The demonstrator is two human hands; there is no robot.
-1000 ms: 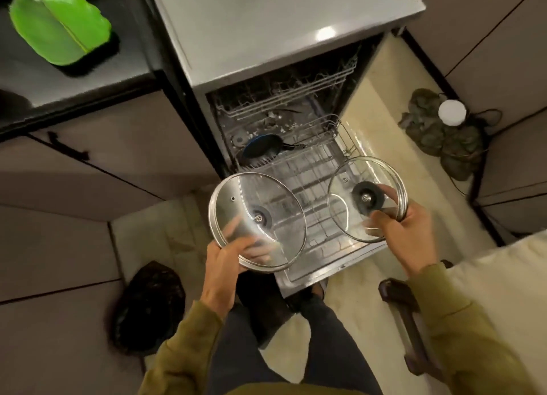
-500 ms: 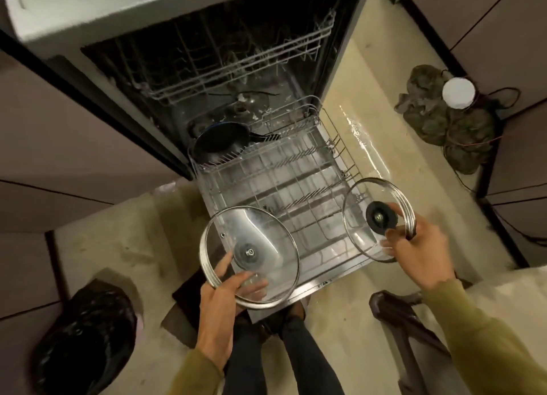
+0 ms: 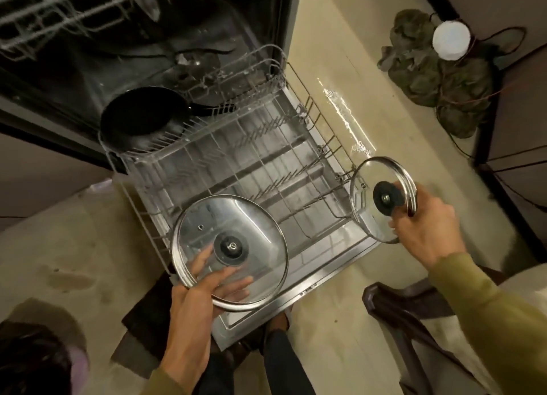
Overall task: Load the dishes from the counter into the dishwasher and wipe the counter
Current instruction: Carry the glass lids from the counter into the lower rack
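The dishwasher's lower rack [image 3: 307,110] is pulled out over the open door [image 3: 334,276]. A black frying pan [image 3: 142,113] lies in the rack's back left corner. My left hand [image 3: 192,303] grips the near rim of a large glass lid [image 3: 236,223] with a steel rim and black knob, fingers spread under the glass, above the rack's front left. My right hand [image 3: 426,232] holds a smaller glass lid [image 3: 367,187] by its rim, tilted up, just off the rack's front right corner. The upper rack [image 3: 88,13] stays inside the machine.
A black bin bag [image 3: 32,356] sits on the floor at the lower left. A dark chair frame [image 3: 399,309] stands close on the right. A crumpled green cloth [image 3: 429,72] with a white round object [image 3: 451,39] and cables lies by the cabinets at the far right.
The view has dropped closer to the dishwasher; the counter is out of sight. Both lids have come lower toward the rack, still in the same hands.
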